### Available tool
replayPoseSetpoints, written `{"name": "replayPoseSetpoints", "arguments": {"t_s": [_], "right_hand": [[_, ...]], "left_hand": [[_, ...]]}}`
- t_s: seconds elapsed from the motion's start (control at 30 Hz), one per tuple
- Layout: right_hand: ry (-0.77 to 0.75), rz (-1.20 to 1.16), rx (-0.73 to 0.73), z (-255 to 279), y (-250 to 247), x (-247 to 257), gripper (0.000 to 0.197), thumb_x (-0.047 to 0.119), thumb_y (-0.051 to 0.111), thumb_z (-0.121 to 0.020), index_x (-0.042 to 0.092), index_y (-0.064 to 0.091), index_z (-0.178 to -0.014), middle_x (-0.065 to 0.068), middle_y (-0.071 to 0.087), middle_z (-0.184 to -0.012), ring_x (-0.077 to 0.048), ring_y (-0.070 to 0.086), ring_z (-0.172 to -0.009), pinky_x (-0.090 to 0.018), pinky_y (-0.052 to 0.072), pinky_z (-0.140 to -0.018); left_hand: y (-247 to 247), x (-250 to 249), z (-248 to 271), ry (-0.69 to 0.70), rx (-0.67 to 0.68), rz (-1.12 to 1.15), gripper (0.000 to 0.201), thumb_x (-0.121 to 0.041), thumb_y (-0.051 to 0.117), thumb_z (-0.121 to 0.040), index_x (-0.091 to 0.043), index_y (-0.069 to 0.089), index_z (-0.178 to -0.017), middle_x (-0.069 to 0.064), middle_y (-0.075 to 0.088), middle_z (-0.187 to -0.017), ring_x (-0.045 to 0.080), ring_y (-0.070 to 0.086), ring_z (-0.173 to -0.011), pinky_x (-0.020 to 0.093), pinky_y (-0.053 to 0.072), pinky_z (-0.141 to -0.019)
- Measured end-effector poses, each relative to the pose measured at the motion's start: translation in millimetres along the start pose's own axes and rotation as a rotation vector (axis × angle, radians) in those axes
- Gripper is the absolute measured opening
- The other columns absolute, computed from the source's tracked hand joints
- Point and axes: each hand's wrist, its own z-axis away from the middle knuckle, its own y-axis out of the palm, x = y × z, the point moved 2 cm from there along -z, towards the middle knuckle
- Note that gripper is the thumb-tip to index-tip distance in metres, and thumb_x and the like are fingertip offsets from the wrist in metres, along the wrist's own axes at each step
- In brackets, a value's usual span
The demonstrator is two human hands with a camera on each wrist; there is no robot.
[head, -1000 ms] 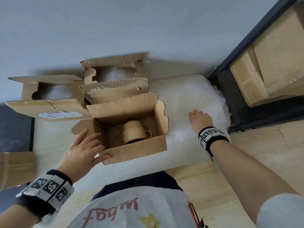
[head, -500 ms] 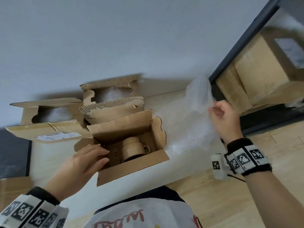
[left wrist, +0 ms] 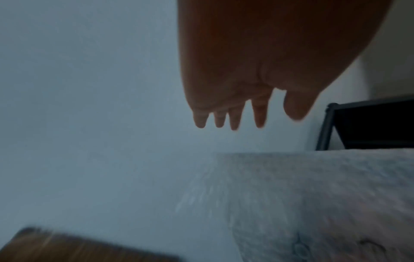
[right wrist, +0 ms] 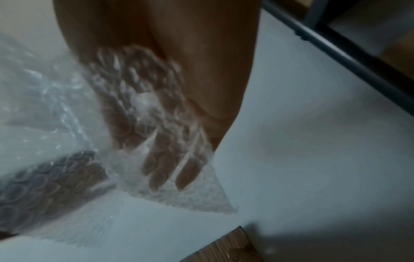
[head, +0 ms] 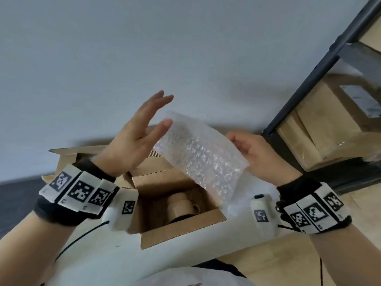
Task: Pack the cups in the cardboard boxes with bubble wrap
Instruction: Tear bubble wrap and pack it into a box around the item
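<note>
**Bubble Wrap Sheet Raised Over the Open Box**

Since the earlier frames, the right hand (head: 253, 153) has lifted the bubble wrap sheet (head: 201, 157) off the table (head: 99, 263) and brought it above the open cardboard box (head: 181, 232); the left hand (head: 134, 141) has left the box flap and risen to meet the sheet's free end.

Current state:
- Right hand: grips one end of the sheet, fingers behind the film and thumb in front.
- Left hand: fingers straight and spread, fingertips near or just touching the sheet's upper edge; actual contact cannot be confirmed.
- Cup (head: 181, 207): lies inside the open box, below the sheet, uncovered.
- More cardboard boxes (head: 68, 153) stand behind the left wrist.

Recommended procedure (judgement):
1. Take the free end with the left hand so both ends are controlled.
2. Hold the sheet taut and centre it over the cup.
3. Lower it evenly, then tuck the edges between cup and box walls.

Caution: a one-handed sheet tends to fold on itself and leave the handle side unprotected.
</note>
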Motion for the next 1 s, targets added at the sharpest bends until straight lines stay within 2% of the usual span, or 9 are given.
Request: {"name": "replayPoseSetpoints", "arguments": {"t_s": [0.13,0.27,0.4,0.5,0.6,0.7,0.83,0.9,1.0], "right_hand": [[-0.027,-0.019,0.074,-16.2,11.5,3.6,0.01,0.001,0.058,-0.089,0.009,0.062,-0.094,0.006,0.067,-0.09,-0.003,0.065,-0.086,-0.021,0.05,-0.083],[-0.014,-0.025,0.148,-22.7,17.5,8.1,0.012,-0.001,0.06,-0.088,0.008,0.062,-0.096,0.006,0.067,-0.092,-0.004,0.064,-0.089,-0.019,0.049,-0.084],[0.014,-0.012,0.225,-26.2,26.4,10.6,0.014,-0.004,0.06,-0.088,0.0,0.061,-0.101,0.006,0.067,-0.091,0.004,0.063,-0.085,-0.009,0.045,-0.077],[0.058,-0.181,0.202,-28.9,28.3,7.4,0.02,0.007,0.052,-0.094,-0.003,0.061,-0.109,-0.005,0.071,-0.097,-0.001,0.063,-0.089,-0.011,0.047,-0.08],[0.155,-0.685,0.161,-27.8,24.9,1.4,0.065,0.051,0.033,-0.092,0.006,0.043,-0.137,-0.01,0.063,-0.125,-0.022,0.057,-0.119,-0.033,0.048,-0.098],[0.148,-0.8,0.16,-25.7,31.7,-7.4,0.09,0.068,0.052,-0.077,0.006,0.039,-0.14,-0.021,0.054,-0.134,-0.034,0.052,-0.124,-0.038,0.047,-0.098],[0.117,-0.378,-0.038,-25.4,53.1,-16.5,0.047,0.046,0.072,-0.071,0.025,0.063,-0.112,-0.013,0.071,-0.104,-0.026,0.069,-0.093,-0.021,0.05,-0.08],[0.083,-0.362,-0.086,-26.7,60.1,-13.0,0.031,0.031,0.07,-0.075,0.017,0.068,-0.102,0.002,0.075,-0.084,-0.008,0.07,-0.074,-0.016,0.053,-0.066],[0.114,-0.446,-0.058,-29.2,64.7,-17.2,0.033,0.022,0.068,-0.077,-0.003,0.067,-0.097,-0.008,0.075,-0.086,-0.014,0.072,-0.075,-0.022,0.055,-0.064]], "left_hand": [[-4.7,-8.5,-4.7,0.108,0.291,-0.292,0.045,-0.055,0.044,-0.083,-0.044,0.044,-0.127,-0.016,0.039,-0.145,-0.001,0.013,-0.142,0.032,-0.003,-0.118],[-8.0,-2.7,-1.7,0.123,0.371,-0.381,0.054,-0.053,0.05,-0.081,-0.034,0.05,-0.132,-0.018,0.052,-0.134,-0.002,0.033,-0.134,0.031,0.002,-0.119],[-11.3,-0.2,-0.9,0.126,0.303,-0.392,0.028,-0.038,0.066,-0.083,-0.024,0.067,-0.107,-0.016,0.063,-0.103,0.002,0.057,-0.097,0.027,0.043,-0.093],[-13.8,1.8,3.2,0.083,0.178,-0.346,0.013,-0.032,0.065,-0.085,-0.019,0.062,-0.083,-0.019,0.062,-0.073,-0.001,0.06,-0.073,0.018,0.046,-0.068],[-20.6,7.9,10.2,-0.069,0.033,-0.135,0.014,-0.027,0.063,-0.088,-0.017,0.056,-0.08,-0.007,0.072,-0.071,0.007,0.067,-0.067,0.018,0.051,-0.064],[-21.9,12.0,20.8,-0.193,-0.076,0.154,0.022,-0.023,0.061,-0.088,-0.003,0.053,-0.085,-0.004,0.074,-0.074,0.016,0.071,-0.065,0.024,0.053,-0.059],[-14.7,19.6,35.2,-0.246,-0.169,0.327,0.034,-0.032,0.062,-0.082,0.0,0.052,-0.082,0.0,0.074,-0.072,0.024,0.071,-0.066,0.03,0.052,-0.059],[-11.8,23.3,41.9,-0.251,-0.194,0.365,0.029,-0.033,0.063,-0.079,-0.006,0.053,-0.078,-0.001,0.073,-0.068,0.017,0.07,-0.061,0.022,0.051,-0.053],[-11.0,35.3,53.4,-0.282,-0.193,0.459,0.022,-0.031,0.066,-0.08,-0.013,0.06,-0.091,0.008,0.074,-0.076,0.026,0.072,-0.069,0.04,0.058,-0.06]]}}
